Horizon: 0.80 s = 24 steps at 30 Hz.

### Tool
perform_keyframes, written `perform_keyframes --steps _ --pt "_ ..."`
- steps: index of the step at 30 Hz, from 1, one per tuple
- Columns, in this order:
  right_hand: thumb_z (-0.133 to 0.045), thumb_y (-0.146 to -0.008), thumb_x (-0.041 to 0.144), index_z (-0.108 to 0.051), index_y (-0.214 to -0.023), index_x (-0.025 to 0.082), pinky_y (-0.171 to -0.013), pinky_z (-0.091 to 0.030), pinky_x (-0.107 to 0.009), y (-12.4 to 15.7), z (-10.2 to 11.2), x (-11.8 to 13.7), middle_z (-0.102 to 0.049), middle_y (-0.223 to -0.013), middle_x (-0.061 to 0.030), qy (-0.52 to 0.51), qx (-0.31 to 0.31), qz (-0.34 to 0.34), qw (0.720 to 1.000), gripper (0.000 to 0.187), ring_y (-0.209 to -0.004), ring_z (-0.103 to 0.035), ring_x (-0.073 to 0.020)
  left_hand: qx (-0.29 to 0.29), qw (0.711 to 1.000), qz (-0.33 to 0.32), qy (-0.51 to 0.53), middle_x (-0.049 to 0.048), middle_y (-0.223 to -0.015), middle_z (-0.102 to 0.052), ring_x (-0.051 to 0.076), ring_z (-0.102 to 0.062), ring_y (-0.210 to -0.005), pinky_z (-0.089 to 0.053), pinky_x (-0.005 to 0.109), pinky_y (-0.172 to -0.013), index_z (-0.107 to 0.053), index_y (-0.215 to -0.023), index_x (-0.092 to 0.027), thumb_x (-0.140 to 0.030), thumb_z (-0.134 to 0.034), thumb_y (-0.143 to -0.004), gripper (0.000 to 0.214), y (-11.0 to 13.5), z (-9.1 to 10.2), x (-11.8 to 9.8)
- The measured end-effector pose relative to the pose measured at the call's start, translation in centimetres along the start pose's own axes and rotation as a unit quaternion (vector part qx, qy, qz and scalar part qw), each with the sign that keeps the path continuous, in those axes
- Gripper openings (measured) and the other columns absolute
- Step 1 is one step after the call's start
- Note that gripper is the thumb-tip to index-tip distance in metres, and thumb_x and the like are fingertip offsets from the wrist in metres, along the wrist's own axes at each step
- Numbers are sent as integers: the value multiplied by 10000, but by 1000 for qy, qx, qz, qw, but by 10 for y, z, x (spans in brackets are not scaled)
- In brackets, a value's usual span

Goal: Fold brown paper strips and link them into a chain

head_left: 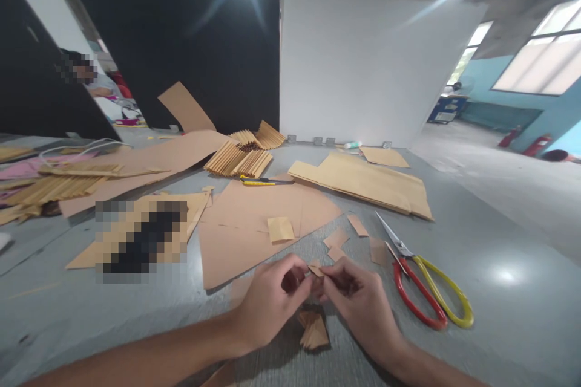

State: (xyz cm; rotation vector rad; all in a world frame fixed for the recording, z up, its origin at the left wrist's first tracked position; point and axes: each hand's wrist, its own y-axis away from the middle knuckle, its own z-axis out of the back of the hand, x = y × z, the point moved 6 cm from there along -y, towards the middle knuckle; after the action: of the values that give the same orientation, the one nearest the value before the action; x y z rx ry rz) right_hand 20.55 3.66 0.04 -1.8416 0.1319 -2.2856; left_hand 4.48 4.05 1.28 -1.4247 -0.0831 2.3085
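Observation:
Between my fingertips is a small folded piece of brown paper (pixel 316 270). My left hand (pixel 278 293) pinches it from the left, and my right hand (pixel 356 293) grips its other side. Just below the hands, a small pleated fan of brown paper (pixel 314 331) lies on the grey table (pixel 508 242). Cut paper pieces (pixel 336 237) are scattered beyond my right hand. To the right rest scissors (pixel 408 257) with one red and one yellow handle, blades pointing away. A tan paper square (pixel 280 229) sits on a large brown sheet (pixel 236 254) ahead.
A yellow and black utility knife (pixel 265 181) lies near pleated paper stacks (pixel 238 160). Folded kraft paper (pixel 363 184) is at the back right, beside a glue stick (pixel 353 145). More pleated paper (pixel 63 184) lies left. Black (pixel 195 48) and white (pixel 354 66) panels stand behind.

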Motion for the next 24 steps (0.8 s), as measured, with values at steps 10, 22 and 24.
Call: perform_keyframes --steps 10,22,24 --pt "-737 -862 393 -703 -786 180 -669 -655 -318 1 -3 -2 -747 -749 -45 -58 -6 -39 998 228 -707 -753 -225 -33 998 -23 -38 -7 -708 -695 120 -616 -613 -456 209 -604 -689 -862 -196 -262 -573 -965 169 0 -4 2" --pt "-769 -830 447 -692 -779 170 -620 -628 -278 -2 -7 -7 -740 -711 -34 -100 -14 -58 993 292 -652 -744 -204 35 986 -116 -118 17 -723 -664 136 -598 -656 -412 228 -635 -626 -788 -185 -173 -504 -992 239 -3 -10 -7" --pt "-771 -830 445 -701 -803 174 -647 -639 -295 -3 -6 -8 -753 -747 -43 -111 -17 -60 992 281 -692 -755 -217 30 988 -89 -125 14 -714 -666 138 -596 -644 -407 230 -617 -631 -775 -188 -215 -519 -998 251 -5 -8 -7"
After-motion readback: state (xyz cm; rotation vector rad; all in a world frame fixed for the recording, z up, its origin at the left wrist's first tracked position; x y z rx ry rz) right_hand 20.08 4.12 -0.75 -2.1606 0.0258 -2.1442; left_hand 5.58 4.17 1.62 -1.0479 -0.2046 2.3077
